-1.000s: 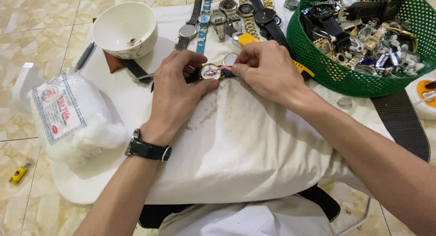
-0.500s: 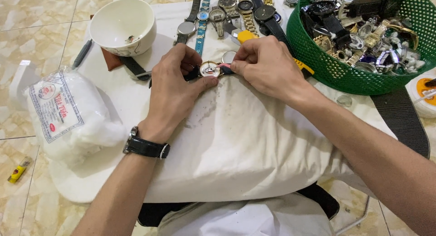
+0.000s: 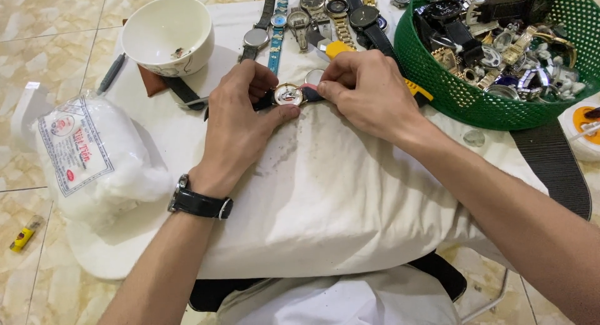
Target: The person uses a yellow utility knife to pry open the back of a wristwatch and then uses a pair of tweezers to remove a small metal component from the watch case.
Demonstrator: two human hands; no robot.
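Nothing has shifted: both hands (image 3: pixel 300 100) still pinch the watch (image 3: pixel 289 94); green basket (image 3: pixel 475 106) holds watches.

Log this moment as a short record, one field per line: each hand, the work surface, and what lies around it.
left hand: left hand pins a small round watch against the cloth, thumb by its case; black wristwatch on the wrist
right hand: right hand pinches at the watch's right edge
surface: stained white cloth over a low table
behind: row of watches laid side by side
right: green basket piled with watches and parts
left: white bowl; bag of white cotton
floor: yellow lighter on the tiles
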